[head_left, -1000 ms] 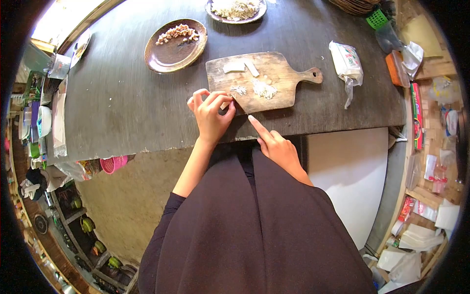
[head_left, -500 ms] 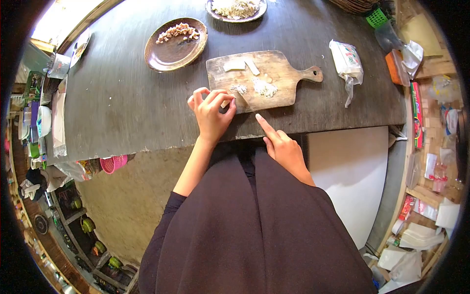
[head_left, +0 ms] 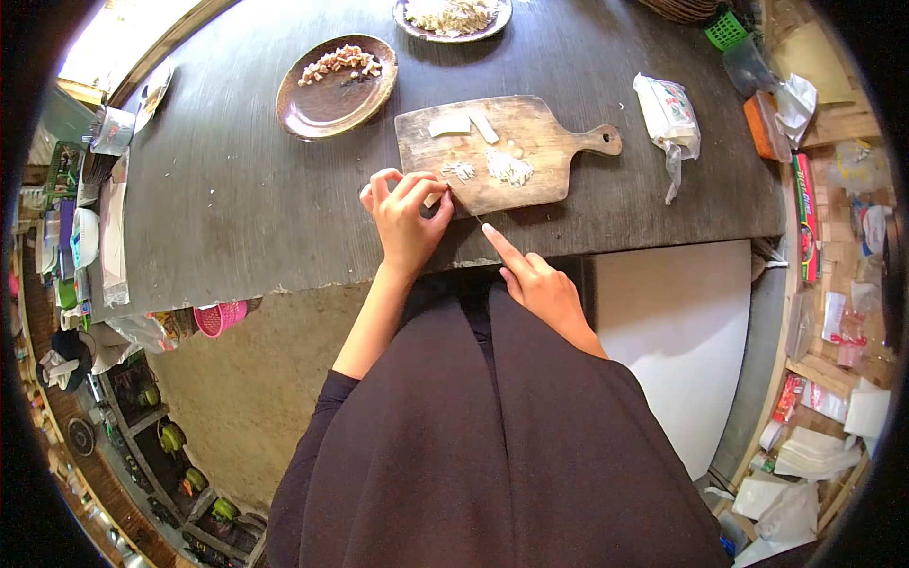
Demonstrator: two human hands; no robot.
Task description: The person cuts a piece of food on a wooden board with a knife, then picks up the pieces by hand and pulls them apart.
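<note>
My left hand (head_left: 409, 220) is closed at the near left corner of the wooden cutting board (head_left: 542, 142), fingertips pinching a pale white piece (head_left: 433, 200) mostly covered by the fingers. Just right of it, my right hand (head_left: 542, 289) grips a knife (head_left: 466, 206), index finger stretched along it; the handle is hidden in the palm. The thin blade appears almost edge-on, close to the left fingertips. On the board lie thin cut strips (head_left: 459, 170), a heap of small white bits (head_left: 509, 168) and two larger white slabs, one of them a wide slab (head_left: 450, 125).
A brown plate (head_left: 327, 118) with diced pieces stands beyond the board to the left. Behind is another plate (head_left: 454, 38) heaped with pale shreds. A white plastic packet (head_left: 668, 118) lies right of the board's handle. The dark table (head_left: 237, 218) ends just before my body.
My right hand has shifted slightly left with the knife, and the blade has turned from leaning to nearly edge-on. The thin strips lie more spread out. My left hand keeps its pinch.
</note>
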